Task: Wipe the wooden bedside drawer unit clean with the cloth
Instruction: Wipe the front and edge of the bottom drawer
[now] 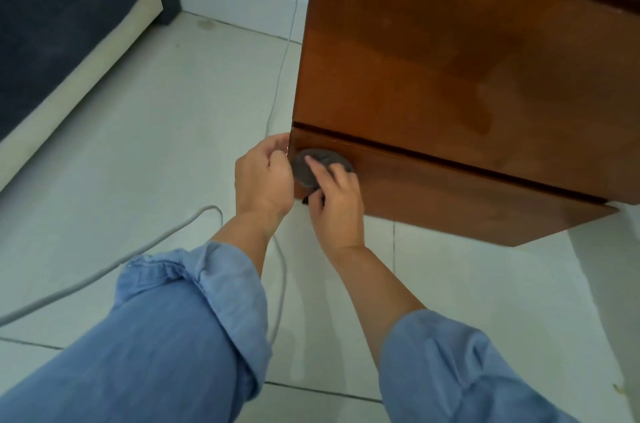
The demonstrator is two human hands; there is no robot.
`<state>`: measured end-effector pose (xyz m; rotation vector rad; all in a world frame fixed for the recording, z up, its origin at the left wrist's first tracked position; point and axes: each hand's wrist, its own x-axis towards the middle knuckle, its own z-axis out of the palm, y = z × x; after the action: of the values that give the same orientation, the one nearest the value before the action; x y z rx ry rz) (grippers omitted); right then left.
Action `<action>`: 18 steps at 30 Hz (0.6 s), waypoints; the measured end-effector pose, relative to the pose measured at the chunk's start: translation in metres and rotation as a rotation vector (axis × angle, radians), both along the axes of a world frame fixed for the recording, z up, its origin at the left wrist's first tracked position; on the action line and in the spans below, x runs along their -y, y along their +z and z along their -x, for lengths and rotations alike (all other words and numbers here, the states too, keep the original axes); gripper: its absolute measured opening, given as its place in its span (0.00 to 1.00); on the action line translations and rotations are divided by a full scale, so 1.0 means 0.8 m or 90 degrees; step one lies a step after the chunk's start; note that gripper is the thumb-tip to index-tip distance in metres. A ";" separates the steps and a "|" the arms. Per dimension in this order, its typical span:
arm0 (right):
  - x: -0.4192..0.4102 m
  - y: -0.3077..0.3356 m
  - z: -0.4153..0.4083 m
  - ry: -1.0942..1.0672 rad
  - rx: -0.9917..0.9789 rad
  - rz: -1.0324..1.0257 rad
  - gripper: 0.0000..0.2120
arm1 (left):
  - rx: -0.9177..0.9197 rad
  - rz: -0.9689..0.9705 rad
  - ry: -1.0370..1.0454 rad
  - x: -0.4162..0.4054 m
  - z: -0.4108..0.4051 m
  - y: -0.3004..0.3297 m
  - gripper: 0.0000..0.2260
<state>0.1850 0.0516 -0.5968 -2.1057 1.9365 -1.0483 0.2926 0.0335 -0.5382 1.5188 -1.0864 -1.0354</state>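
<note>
The wooden bedside drawer unit [450, 76] fills the upper right, its glossy brown side towards me, with a dark groove above its lower panel. A dark grey cloth [313, 163] is bunched against the lower left corner of that panel. My right hand [334, 204] grips the cloth and presses it on the wood, forefinger stretched over it. My left hand [263, 176] curls its fingers around the unit's left corner edge, right beside the cloth.
A grey cable [104, 270] loops over the pale tiled floor [156, 145] beneath my arms, and a thin white cord [291, 24] hangs along the unit's left edge. A dark sofa [59, 14] with a cream base stands at the upper left.
</note>
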 end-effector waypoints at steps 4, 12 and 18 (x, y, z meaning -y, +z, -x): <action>0.010 -0.033 -0.002 0.073 -0.151 -0.192 0.28 | 0.001 -0.001 0.003 -0.002 0.002 -0.001 0.20; -0.029 -0.008 0.023 0.079 0.039 -0.250 0.28 | 0.240 -0.203 -0.079 -0.013 0.007 -0.017 0.17; -0.078 0.117 0.067 -0.009 0.271 -0.171 0.28 | -0.065 -0.375 -0.279 -0.031 0.039 0.057 0.20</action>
<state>0.1315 0.1140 -0.5032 -1.5786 1.7668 -1.0620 0.2615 0.0579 -0.4923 1.6848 -1.1238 -1.8395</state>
